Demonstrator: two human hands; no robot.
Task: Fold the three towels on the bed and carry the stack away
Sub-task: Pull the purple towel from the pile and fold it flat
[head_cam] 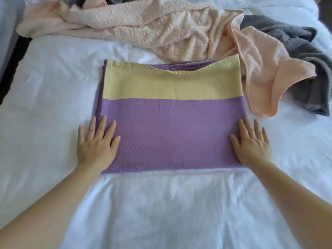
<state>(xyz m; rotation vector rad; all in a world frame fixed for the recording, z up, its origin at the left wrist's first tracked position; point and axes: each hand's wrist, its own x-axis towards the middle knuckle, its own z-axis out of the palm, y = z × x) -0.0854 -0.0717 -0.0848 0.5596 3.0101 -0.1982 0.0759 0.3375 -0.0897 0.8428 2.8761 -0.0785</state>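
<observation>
Purple-and-yellow towel (170,126): where does it lie, from the head view?

Folded to a rectangle in the middle of the bed (45,78), on the white sheet, near edge toward the person. The peach towel (143,29) and the grey towel (296,51) lie unfolded beyond it, the peach one up against its far right side.

And the hands?

Left hand (98,141) and right hand (251,142) lie flat with fingers spread, one on each side edge. No grip on anything; they only press.

How to do this well?

I'd judge it a smoothing step. Sweep outward from the faint centre crease and square the side edges. Straighten the sagging yellow hem at the far edge, where purple layers peek out, before any further fold.

The room?

Little shows: rumpled sheet all round, and a dark strip (16,56) along the bed's left side.
</observation>
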